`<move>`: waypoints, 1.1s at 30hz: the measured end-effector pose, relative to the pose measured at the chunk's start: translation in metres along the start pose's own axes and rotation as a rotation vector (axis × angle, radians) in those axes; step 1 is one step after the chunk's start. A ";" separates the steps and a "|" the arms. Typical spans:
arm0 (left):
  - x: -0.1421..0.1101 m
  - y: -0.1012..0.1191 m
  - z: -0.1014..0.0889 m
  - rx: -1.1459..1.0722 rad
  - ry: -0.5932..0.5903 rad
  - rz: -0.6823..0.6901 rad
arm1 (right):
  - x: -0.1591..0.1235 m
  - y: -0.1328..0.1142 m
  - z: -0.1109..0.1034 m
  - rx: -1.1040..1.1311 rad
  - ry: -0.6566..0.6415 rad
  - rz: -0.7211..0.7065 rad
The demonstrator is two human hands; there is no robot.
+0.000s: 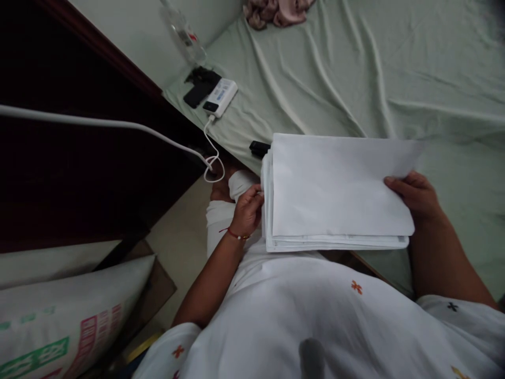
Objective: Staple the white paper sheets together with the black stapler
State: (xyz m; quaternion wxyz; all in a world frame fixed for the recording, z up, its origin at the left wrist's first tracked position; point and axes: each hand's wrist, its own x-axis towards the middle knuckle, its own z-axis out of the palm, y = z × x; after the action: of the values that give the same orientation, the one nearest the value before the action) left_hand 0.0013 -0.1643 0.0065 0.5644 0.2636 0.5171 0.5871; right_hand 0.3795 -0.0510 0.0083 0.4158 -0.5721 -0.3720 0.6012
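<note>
We note left hand (pixel 246 211) and right hand (pixel 418 196) pinching opposite edges of the paper stack (pixel 335 184), presumably to keep its uneven sheets together.

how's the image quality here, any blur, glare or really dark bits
Head view: light is dim and soft; the dark panel at left sinks almost to black. Head view: the top sheet looks bright, with no harsh glare, but its far corner beyond the right hand is smeared; the clear bottle also looks soft.
</note>
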 end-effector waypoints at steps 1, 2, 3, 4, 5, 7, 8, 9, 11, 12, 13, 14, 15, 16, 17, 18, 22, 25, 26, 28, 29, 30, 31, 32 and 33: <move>0.000 0.000 -0.001 0.020 0.020 0.027 | 0.000 0.000 0.001 -0.004 -0.004 0.001; 0.000 0.001 -0.001 0.038 0.040 0.056 | 0.000 0.000 0.002 -0.008 -0.007 0.000; 0.000 0.001 -0.002 0.054 0.059 0.084 | -0.001 0.000 0.003 -0.011 -0.006 -0.004; 0.001 0.000 -0.002 0.069 0.075 0.109 | -0.001 0.000 0.004 -0.018 -0.007 -0.007; 0.002 -0.001 -0.003 0.084 0.088 0.130 | -0.001 0.001 0.005 -0.027 -0.004 -0.012; 0.005 -0.004 -0.003 0.116 0.114 0.163 | -0.001 0.001 0.006 -0.030 0.005 -0.029; 0.007 -0.006 -0.003 0.130 0.125 0.169 | 0.000 0.002 0.006 -0.028 0.011 -0.036; 0.008 -0.008 -0.003 0.141 0.133 0.168 | 0.001 0.002 0.006 -0.024 0.014 -0.042; 0.009 -0.012 -0.003 0.143 0.138 0.144 | 0.002 0.002 0.006 -0.010 0.023 -0.057; 0.009 -0.014 -0.003 0.135 0.134 0.126 | 0.003 0.003 0.006 -0.008 0.030 -0.063; 0.009 -0.015 -0.003 0.123 0.124 0.107 | 0.004 0.003 0.006 -0.012 0.037 -0.071; 0.009 -0.016 -0.003 0.114 0.111 0.091 | 0.004 0.004 0.005 -0.018 0.043 -0.078; 0.009 -0.016 -0.003 0.110 0.097 0.077 | 0.005 0.005 0.004 -0.025 0.045 -0.083; 0.009 -0.017 -0.003 0.112 0.086 0.065 | 0.005 0.006 0.004 -0.031 0.043 -0.086; 0.009 -0.018 -0.003 0.120 0.084 0.058 | 0.006 0.006 0.003 -0.036 0.035 -0.087; 0.010 -0.018 -0.004 0.133 0.090 0.052 | 0.006 0.007 0.002 -0.039 0.023 -0.088; 0.013 -0.020 -0.005 0.155 0.161 0.057 | 0.006 0.008 0.003 -0.056 -0.014 -0.081; 0.014 -0.020 -0.005 0.117 0.211 0.057 | 0.006 0.007 0.007 -0.049 -0.012 -0.096; 0.013 -0.019 -0.004 0.103 0.220 0.055 | 0.006 0.006 0.008 -0.036 -0.009 -0.112; 0.013 -0.018 -0.002 0.086 0.226 0.053 | 0.006 0.006 0.011 -0.013 -0.004 -0.146; 0.012 -0.017 -0.002 0.082 0.226 0.054 | 0.006 0.006 0.012 -0.013 -0.004 -0.158; 0.012 -0.017 -0.002 0.080 0.225 0.056 | 0.006 0.006 0.012 -0.018 -0.005 -0.165; 0.012 -0.017 -0.002 0.079 0.220 0.058 | 0.006 0.006 0.012 -0.026 -0.008 -0.170; 0.012 -0.017 -0.002 0.081 0.214 0.061 | 0.006 0.007 0.012 -0.033 -0.013 -0.172; 0.012 -0.017 -0.003 0.086 0.207 0.066 | 0.006 0.008 0.011 -0.038 -0.020 -0.173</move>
State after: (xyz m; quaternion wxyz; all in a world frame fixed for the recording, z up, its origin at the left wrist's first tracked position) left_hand 0.0028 -0.1569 -0.0135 0.4764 0.2423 0.5884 0.6067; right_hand 0.3679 -0.0480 -0.0002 0.4517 -0.5395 -0.4355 0.5614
